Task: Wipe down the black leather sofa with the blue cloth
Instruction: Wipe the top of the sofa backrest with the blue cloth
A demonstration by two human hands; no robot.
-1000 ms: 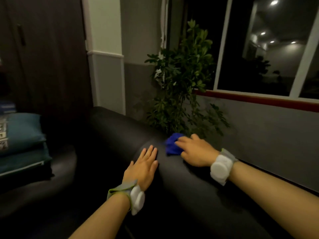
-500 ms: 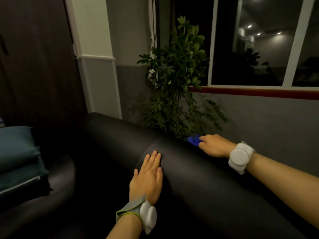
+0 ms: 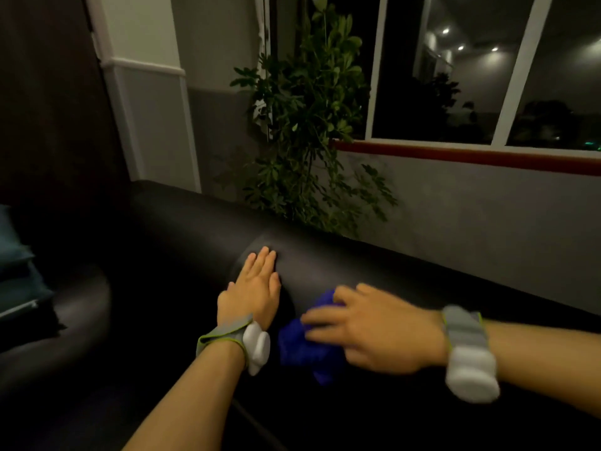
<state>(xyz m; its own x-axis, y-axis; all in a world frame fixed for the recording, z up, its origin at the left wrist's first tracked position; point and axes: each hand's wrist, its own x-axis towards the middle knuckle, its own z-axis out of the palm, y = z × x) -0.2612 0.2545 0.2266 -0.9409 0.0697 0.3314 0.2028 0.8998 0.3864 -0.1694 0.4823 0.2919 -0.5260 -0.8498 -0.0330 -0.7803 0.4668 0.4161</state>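
The black leather sofa fills the lower frame, its rounded backrest top running from the left corner toward the right. My left hand lies flat on the backrest with straight fingers beside a seam. Just to its right, my right hand holds the bunched blue cloth against the front slope of the backrest. The cloth bulges out between and below its fingers. This hand is motion-blurred.
A leafy potted plant stands right behind the backrest, against the grey wall under a dark window. Teal cushions are stacked at the left edge on the sofa seat. A dark door or panel stands at the far left.
My right hand has swept the blue cloth from the far back edge of the backrest, near the plant, down toward me and next to my left wrist. The left hand stays flat.
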